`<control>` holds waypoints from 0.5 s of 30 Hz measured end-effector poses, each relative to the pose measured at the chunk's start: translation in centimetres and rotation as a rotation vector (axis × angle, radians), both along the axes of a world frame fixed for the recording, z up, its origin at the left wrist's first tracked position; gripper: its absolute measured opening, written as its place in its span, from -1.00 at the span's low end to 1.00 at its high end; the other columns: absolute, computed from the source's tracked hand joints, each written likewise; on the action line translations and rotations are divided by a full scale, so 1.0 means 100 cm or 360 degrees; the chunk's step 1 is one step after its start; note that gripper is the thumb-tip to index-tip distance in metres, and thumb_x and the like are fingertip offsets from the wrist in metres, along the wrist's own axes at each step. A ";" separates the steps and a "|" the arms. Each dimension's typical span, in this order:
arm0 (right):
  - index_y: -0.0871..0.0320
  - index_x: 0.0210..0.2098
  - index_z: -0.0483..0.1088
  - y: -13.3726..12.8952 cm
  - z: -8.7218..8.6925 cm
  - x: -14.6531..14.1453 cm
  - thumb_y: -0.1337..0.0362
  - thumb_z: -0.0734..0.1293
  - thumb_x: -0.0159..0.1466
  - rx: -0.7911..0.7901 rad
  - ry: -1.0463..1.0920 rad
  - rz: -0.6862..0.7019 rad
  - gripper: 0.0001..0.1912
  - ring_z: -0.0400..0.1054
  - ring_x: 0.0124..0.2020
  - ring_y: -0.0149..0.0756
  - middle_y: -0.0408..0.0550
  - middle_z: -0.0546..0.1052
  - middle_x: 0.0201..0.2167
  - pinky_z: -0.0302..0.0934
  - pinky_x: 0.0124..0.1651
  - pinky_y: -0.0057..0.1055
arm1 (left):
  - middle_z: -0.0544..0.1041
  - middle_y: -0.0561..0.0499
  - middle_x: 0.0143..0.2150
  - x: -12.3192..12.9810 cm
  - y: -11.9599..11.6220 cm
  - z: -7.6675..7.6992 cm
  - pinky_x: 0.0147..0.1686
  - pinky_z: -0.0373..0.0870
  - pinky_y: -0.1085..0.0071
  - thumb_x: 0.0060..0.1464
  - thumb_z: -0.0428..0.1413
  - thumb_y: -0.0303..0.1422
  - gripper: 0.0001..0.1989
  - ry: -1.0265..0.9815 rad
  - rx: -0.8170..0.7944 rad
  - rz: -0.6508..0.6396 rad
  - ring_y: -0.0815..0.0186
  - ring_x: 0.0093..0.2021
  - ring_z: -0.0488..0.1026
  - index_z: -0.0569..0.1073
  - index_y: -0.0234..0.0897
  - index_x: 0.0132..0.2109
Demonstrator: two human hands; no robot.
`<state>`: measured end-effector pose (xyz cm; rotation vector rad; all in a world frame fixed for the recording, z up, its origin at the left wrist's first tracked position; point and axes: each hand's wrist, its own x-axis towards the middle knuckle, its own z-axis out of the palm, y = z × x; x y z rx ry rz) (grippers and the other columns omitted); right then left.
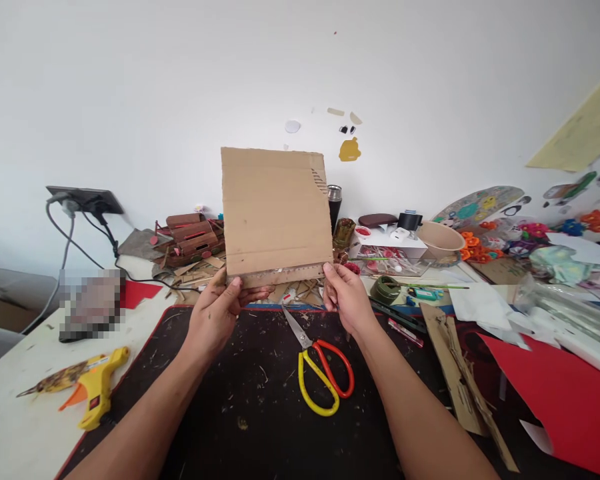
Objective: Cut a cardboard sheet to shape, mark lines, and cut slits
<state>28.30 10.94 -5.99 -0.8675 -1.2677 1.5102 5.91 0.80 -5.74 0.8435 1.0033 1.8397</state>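
Note:
A roughly square piece of brown cardboard is held upright above the dark mat, its upper right edge torn to show the corrugation. Along its lower edge lies what looks like a clear ruler. My left hand grips the lower left corner, thumb in front and fingers behind. At the lower right corner my right hand pinches the cardboard between thumb and fingers. Below, between my forearms, a pair of scissors with one yellow and one red handle rests on the mat with its blades together.
A yellow hot glue gun lies at the left. Cardboard strips and red paper are at the right. Behind stand a dark thermos, a beige bowl and a brown cardboard model. A power strip hangs on the wall.

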 end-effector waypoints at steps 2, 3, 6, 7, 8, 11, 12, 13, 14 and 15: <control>0.05 -0.44 0.25 0.000 0.000 -0.001 -0.33 0.55 0.19 0.0010 -0.0001 0.0011 -0.35 0.15 -0.77 -0.46 -0.39 0.18 -0.73 -0.03 -0.70 -0.53 | 0.76 -0.15 -0.07 -0.001 0.001 -0.001 0.08 0.70 -0.12 0.07 0.46 -0.14 -0.52 -0.0006 -0.0006 0.0034 -0.13 0.02 0.75 0.59 -0.22 0.07; 0.05 -0.43 0.26 0.000 0.000 -0.001 -0.32 0.55 0.19 0.0011 0.0000 0.0019 -0.36 0.15 -0.77 -0.46 -0.39 0.18 -0.73 -0.02 -0.70 -0.53 | 0.75 -0.16 -0.09 -0.001 0.001 -0.002 0.08 0.70 -0.12 0.07 0.46 -0.14 -0.54 -0.0006 -0.0012 0.0052 -0.15 0.03 0.74 0.59 -0.24 0.04; 0.05 -0.38 0.32 -0.001 0.001 -0.001 -0.32 0.55 0.19 0.0001 0.0020 0.0043 -0.38 0.15 -0.78 -0.46 -0.41 0.18 -0.73 -0.02 -0.71 -0.52 | 0.75 -0.18 -0.15 -0.003 0.002 -0.005 0.09 0.69 -0.14 0.08 0.45 -0.16 -0.58 -0.0011 -0.0029 0.0089 -0.18 0.06 0.73 0.59 -0.27 0.00; 0.05 -0.37 0.33 -0.001 0.001 -0.002 -0.32 0.56 0.19 -0.0002 0.0026 0.0047 -0.39 0.15 -0.78 -0.46 -0.41 0.18 -0.73 -0.03 -0.71 -0.52 | 0.75 -0.18 -0.15 -0.003 0.002 -0.006 0.08 0.69 -0.14 0.09 0.44 -0.17 -0.58 -0.0016 -0.0032 0.0092 -0.17 0.05 0.73 0.59 -0.27 0.00; 0.06 -0.38 0.33 -0.002 0.001 -0.002 -0.32 0.56 0.19 -0.0004 0.0029 0.0048 -0.38 0.15 -0.78 -0.46 -0.40 0.19 -0.73 -0.03 -0.71 -0.53 | 0.74 -0.17 -0.16 -0.004 0.003 -0.007 0.08 0.69 -0.14 0.09 0.44 -0.17 -0.59 -0.0023 -0.0033 0.0093 -0.16 0.03 0.74 0.59 -0.27 0.00; 0.05 -0.40 0.30 -0.002 0.001 -0.002 -0.31 0.56 0.20 -0.0005 0.0028 0.0053 -0.38 0.16 -0.77 -0.46 -0.39 0.20 -0.73 -0.02 -0.70 -0.53 | 0.72 -0.10 -0.28 -0.005 0.004 -0.010 0.06 0.70 -0.11 0.09 0.45 -0.17 -0.62 -0.0038 -0.0024 0.0092 -0.12 -0.06 0.76 0.59 -0.26 -0.05; 0.05 -0.41 0.29 -0.002 0.001 -0.002 -0.30 0.56 0.20 -0.0004 0.0026 0.0057 -0.38 0.16 -0.77 -0.46 -0.39 0.21 -0.72 -0.02 -0.70 -0.53 | 0.70 -0.07 -0.33 -0.006 0.005 -0.011 0.04 0.70 -0.11 0.09 0.45 -0.17 -0.63 -0.0038 -0.0020 0.0090 -0.11 -0.08 0.76 0.58 -0.25 -0.06; 0.05 -0.41 0.28 -0.003 0.001 -0.002 -0.29 0.55 0.21 -0.0003 0.0024 0.0061 -0.39 0.16 -0.77 -0.46 -0.39 0.21 -0.72 -0.02 -0.70 -0.52 | 0.69 -0.04 -0.36 -0.006 0.005 -0.011 0.03 0.71 -0.10 0.10 0.45 -0.17 -0.63 -0.0039 -0.0016 0.0086 -0.10 -0.10 0.77 0.58 -0.25 -0.06; 0.05 -0.40 0.28 -0.003 0.001 -0.002 -0.29 0.55 0.21 -0.0003 0.0022 0.0065 -0.39 0.16 -0.77 -0.46 -0.39 0.21 -0.73 -0.03 -0.70 -0.52 | 0.69 -0.03 -0.37 -0.007 0.006 -0.011 0.03 0.71 -0.10 0.11 0.45 -0.17 -0.64 -0.0040 -0.0011 0.0081 -0.09 -0.11 0.77 0.57 -0.24 -0.06; 0.05 -0.39 0.29 -0.003 0.001 -0.002 -0.28 0.55 0.21 -0.0001 0.0017 0.0069 -0.40 0.16 -0.77 -0.46 -0.39 0.21 -0.73 -0.03 -0.70 -0.52 | 0.70 -0.04 -0.34 -0.007 0.006 -0.011 0.02 0.72 -0.10 0.12 0.45 -0.17 -0.64 -0.0042 -0.0008 0.0074 -0.08 -0.12 0.77 0.57 -0.24 -0.05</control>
